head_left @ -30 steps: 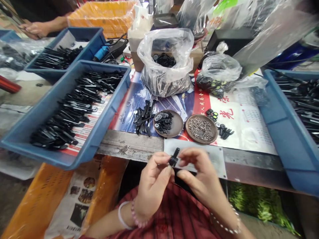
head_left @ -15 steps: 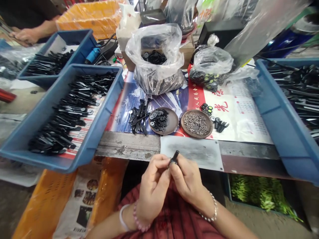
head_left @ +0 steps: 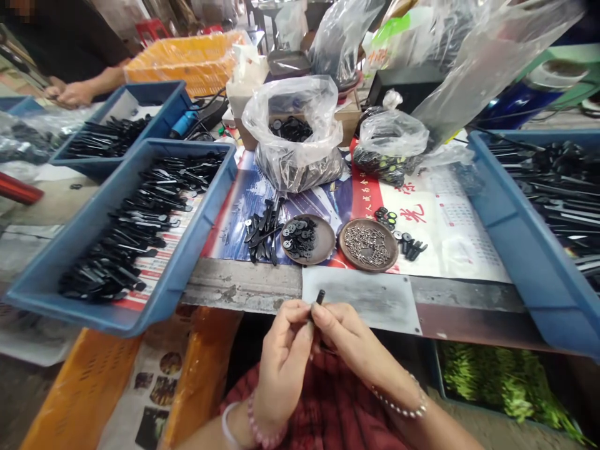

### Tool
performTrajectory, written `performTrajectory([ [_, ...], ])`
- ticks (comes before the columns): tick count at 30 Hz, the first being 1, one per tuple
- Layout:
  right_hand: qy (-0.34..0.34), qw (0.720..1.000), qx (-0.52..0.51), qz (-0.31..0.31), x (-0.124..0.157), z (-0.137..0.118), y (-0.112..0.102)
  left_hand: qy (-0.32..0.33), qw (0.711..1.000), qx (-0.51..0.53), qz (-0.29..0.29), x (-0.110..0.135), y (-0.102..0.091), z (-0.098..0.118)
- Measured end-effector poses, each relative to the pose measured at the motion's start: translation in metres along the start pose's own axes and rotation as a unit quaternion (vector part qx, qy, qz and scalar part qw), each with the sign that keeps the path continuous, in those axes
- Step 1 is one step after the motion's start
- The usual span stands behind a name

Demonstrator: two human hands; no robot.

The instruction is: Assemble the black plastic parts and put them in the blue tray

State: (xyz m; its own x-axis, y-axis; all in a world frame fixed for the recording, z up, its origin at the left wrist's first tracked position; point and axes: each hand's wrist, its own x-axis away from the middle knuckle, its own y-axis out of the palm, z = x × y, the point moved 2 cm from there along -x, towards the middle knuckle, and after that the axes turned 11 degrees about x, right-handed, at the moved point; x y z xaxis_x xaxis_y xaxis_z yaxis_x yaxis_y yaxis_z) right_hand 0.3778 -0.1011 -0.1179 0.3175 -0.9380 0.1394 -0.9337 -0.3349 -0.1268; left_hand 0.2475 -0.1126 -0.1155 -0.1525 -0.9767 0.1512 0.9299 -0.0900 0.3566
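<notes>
Both hands meet in front of my body, just below the table's front edge. Between the fingertips of my left hand point(head_left: 287, 350) and my right hand point(head_left: 344, 334) is a small black rod-shaped part point(head_left: 320, 297), its end pointing up. The fingers hide its lower portion. Just beyond the hands lies a smudged white sheet point(head_left: 360, 299). Behind it stand a round dish of black discs point(head_left: 323, 247) and a brown dish of small metal pins point(head_left: 392, 256). Black lever-like pieces point(head_left: 262, 234) are piled to the left, a few short black parts point(head_left: 412, 249) to the right.
Blue trays of long black pieces stand at the left point(head_left: 154, 312) and right point(head_left: 497, 206). Plastic bags of black parts point(head_left: 295, 169) sit behind the dishes. Another person's hands point(head_left: 75, 94) are at the far left. A bin of green leaf-like pieces point(head_left: 506, 381) is below right.
The view has tilted up slightly, so the table things sit lower in it. Both hands stay together on the black part, which has shifted a little left and stands more upright.
</notes>
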Motion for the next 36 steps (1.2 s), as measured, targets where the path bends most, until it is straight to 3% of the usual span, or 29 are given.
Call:
performTrajectory([
  [2,0.004,0.999,-0.029,-0.035,0.003,-0.001,-0.002,-0.023,0.998,0.047,0.025,-0.002,-0.003,-0.002],
  [7,-0.051,0.986,0.155,0.017,0.014,0.001,0.002,-0.089,0.971,0.189,0.120,-0.011,-0.003,0.003],
  [10,-0.063,0.976,0.207,0.014,0.015,0.007,0.013,-0.120,0.961,0.211,0.130,-0.013,0.003,0.004],
  [14,-0.079,0.972,0.218,0.024,0.013,0.008,0.016,-0.114,0.965,0.205,0.115,-0.012,0.004,0.001],
  [21,-0.060,0.986,0.153,0.001,0.017,0.009,0.008,-0.171,0.983,0.064,0.022,-0.016,-0.011,0.001],
  [26,-0.030,0.993,0.116,0.021,0.019,0.015,0.008,-0.151,0.988,-0.009,0.005,-0.018,-0.018,0.007],
  [32,-0.029,0.992,0.126,0.000,0.020,0.019,0.011,-0.101,0.981,-0.155,-0.051,-0.020,-0.018,0.015],
  [36,-0.017,0.994,0.109,-0.014,0.020,0.019,0.015,-0.116,0.977,-0.170,-0.059,-0.019,-0.022,0.015],
])
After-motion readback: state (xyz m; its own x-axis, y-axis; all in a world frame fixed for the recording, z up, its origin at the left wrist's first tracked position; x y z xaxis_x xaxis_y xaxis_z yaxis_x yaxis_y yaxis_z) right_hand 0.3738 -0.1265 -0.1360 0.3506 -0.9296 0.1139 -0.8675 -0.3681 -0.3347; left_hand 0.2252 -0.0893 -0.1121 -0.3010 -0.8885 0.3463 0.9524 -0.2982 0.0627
